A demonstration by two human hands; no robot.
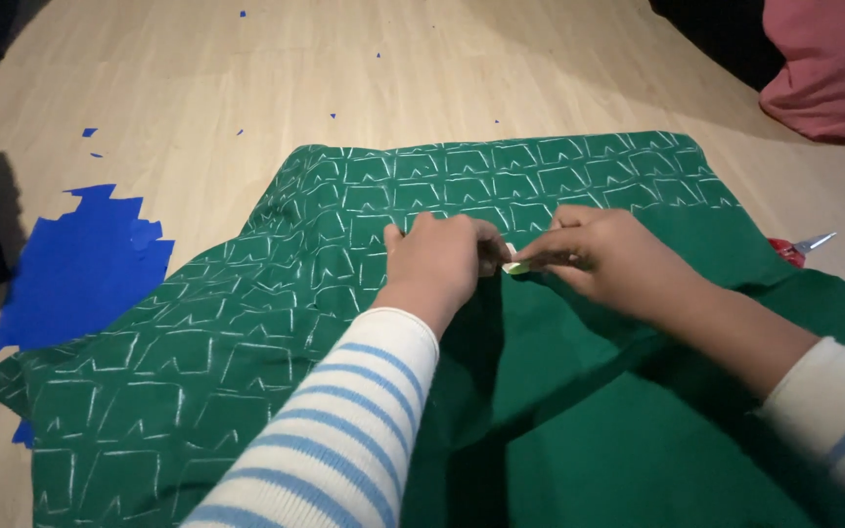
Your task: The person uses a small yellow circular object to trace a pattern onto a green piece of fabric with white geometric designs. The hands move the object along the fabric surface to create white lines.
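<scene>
Two hands meet at the middle of a green fabric (246, 342) spread across a pale wooden floor (344, 68). The left hand (439, 256) is curled shut, knuckles up, pressing and pinching the cloth. The right hand (606, 256) is closed in a fingertip pinch on a small pale piece (515, 266), perhaps tailor's chalk, though it is too small to tell for sure. That piece sits right between the two hands, touching the fabric.

White chalk outlines cover the fabric from about 9 o'clock round to 1 o'clock of the hands; the part toward 5 o'clock is plain green. By its folds and soft drape the cloth looks light, limp and easily shifted, so it likely needs holding flat close beside the spot being worked. The pale piece looks small, stiff and probably brittle, best gripped near its tip.

Blue scraps (80, 259) lie on the floor at 9 o'clock, scissors (802, 247) with red handles at 3 o'clock just off the cloth's edge, and a pink cushion (828, 68) at 1 o'clock, well apart
</scene>
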